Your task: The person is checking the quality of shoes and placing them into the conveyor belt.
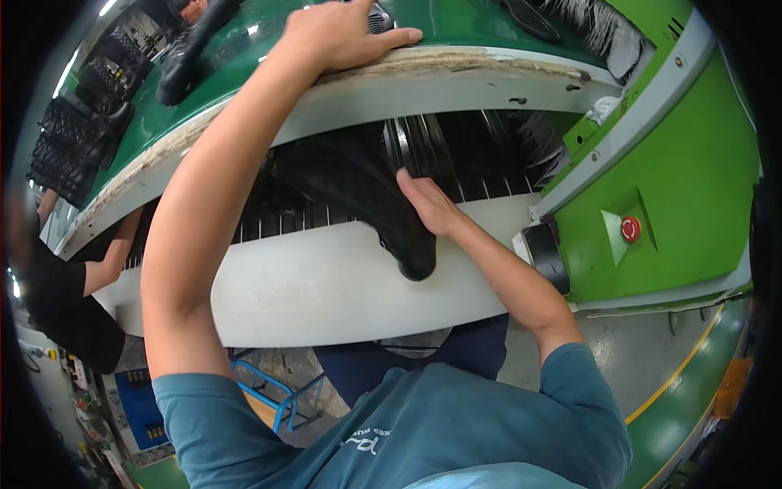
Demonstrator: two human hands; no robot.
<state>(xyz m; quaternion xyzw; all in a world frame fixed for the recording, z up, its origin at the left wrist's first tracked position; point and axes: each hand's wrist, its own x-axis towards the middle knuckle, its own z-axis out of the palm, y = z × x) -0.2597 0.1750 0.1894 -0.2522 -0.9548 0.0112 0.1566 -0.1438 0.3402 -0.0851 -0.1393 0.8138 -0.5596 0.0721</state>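
A black boot (pixel 383 196) lies slantwise across the lower level, its rounded toe end over the white ledge (pixel 285 285). My right hand (pixel 430 205) is against the boot's right side and grips it, with some fingers hidden. Higher up, my left hand (pixel 334 37) rests at the edge of the green upper belt (pixel 464 24), thumb stretched out to the right. Between thumb and fingers shows a small grey, ridged piece (pixel 379 18), perhaps part of a sole. The frame's top edge cuts off some left fingers.
Dark slats or rollers (pixel 489 155) run beneath the worn belt edge. On the right stands a green machine housing (pixel 676 179) with a red button (pixel 630 229). More black boots (pixel 81 138) stand at far left, near a co-worker's arm (pixel 114 253). A blue-framed stool (pixel 281 399) is below.
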